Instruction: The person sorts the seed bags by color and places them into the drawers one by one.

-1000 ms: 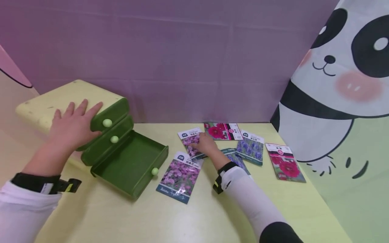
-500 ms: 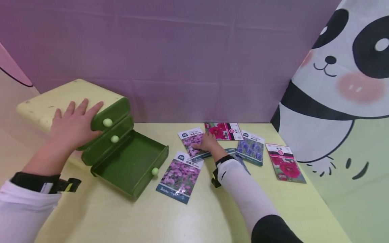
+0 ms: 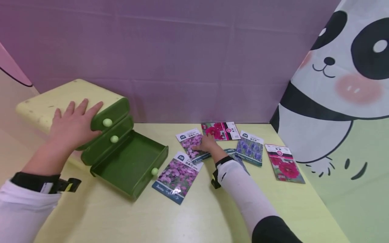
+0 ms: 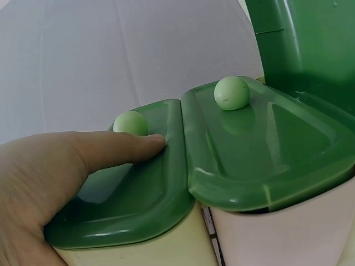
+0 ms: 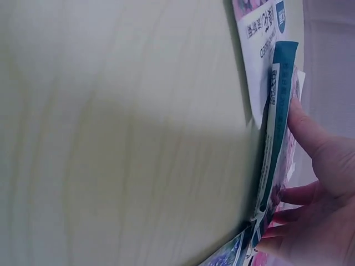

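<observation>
The left hand is laid flat on top of the small cabinet, fingers straight and a little spread, with the fingertips at the edge of the top drawer. In the left wrist view a finger is seen pressed against that drawer's green front, just beside its pale knob. Nothing is gripped by this hand; the cabinet is only steadied.

The right hand is placed on a pink-flower packet, which lies on the table between the open drawer and the other packets. In the right wrist view the thumb is set against the packet's edge and the fingers are bent under or beside it, so the packet appears to be pinched, but it is not lifted clear of the table.

For this step to be done well, only one packet should probably be taken, because a blue-flower packet lies partly under the wrist and a larger pink packet lies just beside. The edge should be raised first, and the cabinet held firm.

The bottom drawer is pulled out, and nothing is seen inside it. The middle drawer and the top drawer are closed, so their contents cannot be told.
</observation>
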Demonstrator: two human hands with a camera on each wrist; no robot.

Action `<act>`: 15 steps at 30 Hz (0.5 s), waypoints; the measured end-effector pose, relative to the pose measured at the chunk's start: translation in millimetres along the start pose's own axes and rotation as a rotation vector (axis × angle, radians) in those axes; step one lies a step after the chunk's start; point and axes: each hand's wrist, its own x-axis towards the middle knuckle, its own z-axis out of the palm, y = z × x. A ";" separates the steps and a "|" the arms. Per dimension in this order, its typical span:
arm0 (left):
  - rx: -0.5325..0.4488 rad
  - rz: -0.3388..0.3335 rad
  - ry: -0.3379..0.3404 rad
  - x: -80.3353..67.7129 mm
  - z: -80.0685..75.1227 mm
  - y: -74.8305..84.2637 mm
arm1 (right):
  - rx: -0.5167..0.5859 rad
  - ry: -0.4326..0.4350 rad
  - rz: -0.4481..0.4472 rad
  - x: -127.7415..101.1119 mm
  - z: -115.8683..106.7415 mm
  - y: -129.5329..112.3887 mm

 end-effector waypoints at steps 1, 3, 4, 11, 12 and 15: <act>0.000 0.000 0.001 -0.2 -0.2 0.0 | 0.019 0.005 0.006 0.4 0.3 -0.1; -0.001 -0.001 0.001 -0.4 -0.6 0.2 | 0.051 0.021 0.020 1.1 1.3 -0.5; -0.002 -0.002 0.000 -0.4 -0.8 0.3 | 0.060 0.031 0.026 1.3 1.9 -0.5; -0.002 0.005 -0.011 0.1 -1.3 1.3 | 0.134 0.193 0.027 -1.1 6.7 -4.9; 0.000 0.004 -0.012 0.0 -1.2 1.2 | 0.151 0.218 0.022 -2.3 6.8 -6.2; 0.000 0.001 -0.014 0.1 -1.2 0.6 | 0.162 0.259 0.008 -6.4 5.9 -10.9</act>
